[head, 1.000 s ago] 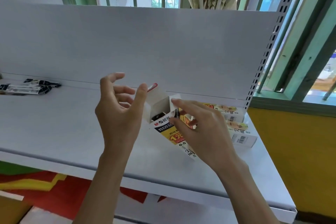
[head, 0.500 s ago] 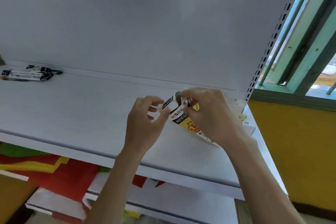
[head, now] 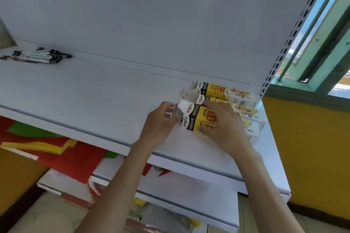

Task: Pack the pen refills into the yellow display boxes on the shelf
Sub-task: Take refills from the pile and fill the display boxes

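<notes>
Box [head: 197,119] now lies flat on shelf [head: 94,91], gripped by right hand [head: 221,125].

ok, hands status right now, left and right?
Left hand: pinching the end flap of the front yellow box.
Right hand: gripping that box from above.

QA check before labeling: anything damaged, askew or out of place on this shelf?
Two things. The rear yellow box has a crumpled, ragged left-end flap. A loose bundle of pen refills lies at the far left of the shelf, well apart from the boxes. The left hand and right hand hold the front box.
</notes>
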Demonstrator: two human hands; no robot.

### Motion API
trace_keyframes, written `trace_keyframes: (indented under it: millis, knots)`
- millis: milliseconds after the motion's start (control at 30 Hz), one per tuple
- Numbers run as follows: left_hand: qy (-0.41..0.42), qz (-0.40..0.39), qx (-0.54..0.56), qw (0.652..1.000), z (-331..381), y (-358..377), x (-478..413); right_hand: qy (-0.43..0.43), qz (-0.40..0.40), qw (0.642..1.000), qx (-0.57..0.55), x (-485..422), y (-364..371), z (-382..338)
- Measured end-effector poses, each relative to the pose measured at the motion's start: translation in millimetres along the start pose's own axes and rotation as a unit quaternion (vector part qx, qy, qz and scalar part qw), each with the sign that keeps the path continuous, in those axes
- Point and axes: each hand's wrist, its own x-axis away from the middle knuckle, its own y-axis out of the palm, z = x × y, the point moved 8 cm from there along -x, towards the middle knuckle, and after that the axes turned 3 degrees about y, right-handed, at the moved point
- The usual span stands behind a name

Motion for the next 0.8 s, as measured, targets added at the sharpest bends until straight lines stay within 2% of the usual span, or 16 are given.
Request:
trace_keyframes:
  millis: [200,367,467,633,700,800]
  knots:
    - [0.006,0.031,-0.032,0.999,9,0,3,-0.044,-0.054,0.994,0.08,13,-2,13]
    - [-0.019,0.04,-0.023,0.999,2,-4,0,-0.03,-0.106,0.987,0.115,12,-13,20]
    - [-0.047,0.032,-0.018,0.998,-7,-3,-1,0.022,-0.07,0.994,0.079,4,-26,38]
    - [0.034,0.091,-0.196,0.976,10,0,-2,0.047,-0.01,0.996,0.073,2,-22,57]
    - [0.07,0.073,-0.183,0.978,16,9,-6,0.044,0.01,0.997,0.06,3,-21,60]
    - [0.078,0.032,-0.154,0.985,11,16,-11,0.052,0.018,0.998,0.041,2,-19,63]
